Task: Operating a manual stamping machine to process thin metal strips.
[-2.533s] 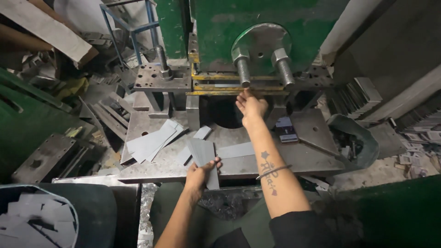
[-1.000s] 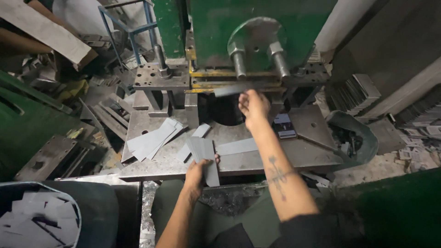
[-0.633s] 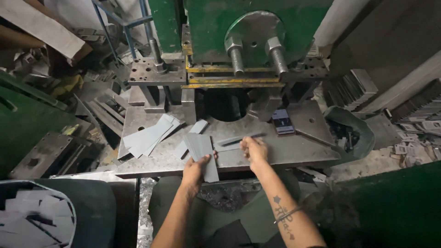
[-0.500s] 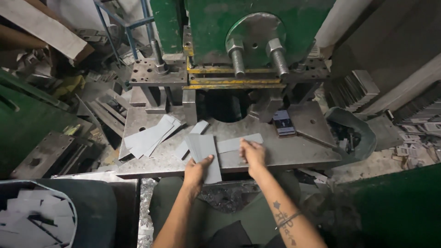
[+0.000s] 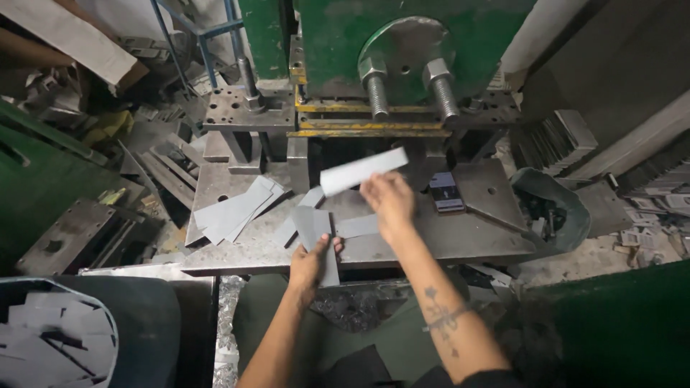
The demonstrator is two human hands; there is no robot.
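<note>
The dark opening (image 5: 359, 154) under the green press (image 5: 402, 43) stood free, with the yellow-edged plate (image 5: 366, 129) as its roof. Two threaded bolts (image 5: 377, 93) hung above it. Left of the opening, a drilled block (image 5: 241, 115) on legs shut off that side. Right of it, a small dark box (image 5: 445, 192) lay on the surface (image 5: 460, 237). In front, loose grey strips (image 5: 233, 210) cluttered the surface.
</note>
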